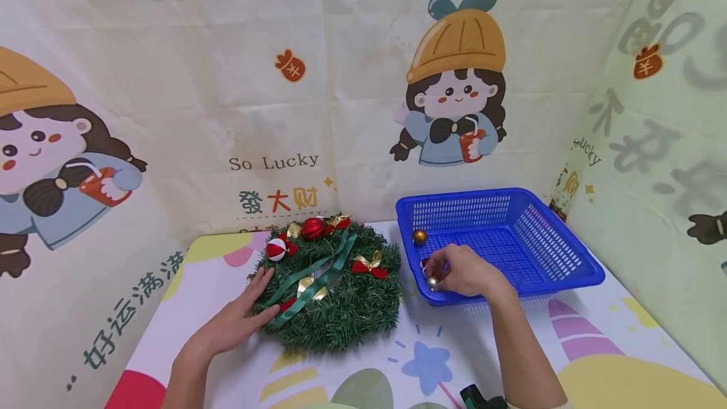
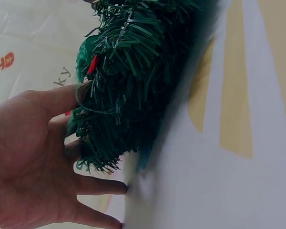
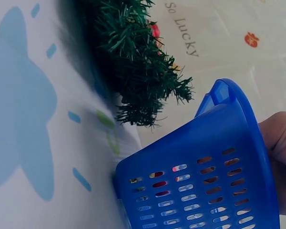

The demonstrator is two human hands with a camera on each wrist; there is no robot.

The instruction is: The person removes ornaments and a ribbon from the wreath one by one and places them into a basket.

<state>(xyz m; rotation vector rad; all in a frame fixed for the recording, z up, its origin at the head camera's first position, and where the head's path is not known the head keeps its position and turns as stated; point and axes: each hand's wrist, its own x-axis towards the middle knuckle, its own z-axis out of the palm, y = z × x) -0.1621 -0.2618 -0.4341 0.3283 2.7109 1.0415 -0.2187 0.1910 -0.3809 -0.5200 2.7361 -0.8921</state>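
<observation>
A green Christmas wreath (image 1: 363, 314) lies on the table, with a dark green ribbon (image 1: 309, 295) across it. It carries a red bauble (image 1: 313, 228), a red-and-white bauble (image 1: 276, 249) and several red-and-gold bows (image 1: 370, 265). My left hand (image 1: 238, 317) rests at the wreath's left edge, fingers spread; the left wrist view shows its fingertips against the needles. My right hand (image 1: 462, 270) reaches into the near left corner of a blue plastic basket (image 1: 559, 279), fingers bent down at a silver bauble (image 1: 432, 283) and a partly hidden red one. I cannot tell whether the fingers grip either.
A gold bauble (image 1: 419, 237) lies at the basket's left wall. The basket stands just right of the wreath. A dark object (image 1: 481, 397) shows at the table's front edge beside my right forearm. Printed cloth walls (image 1: 352, 112) enclose the table behind and at both sides.
</observation>
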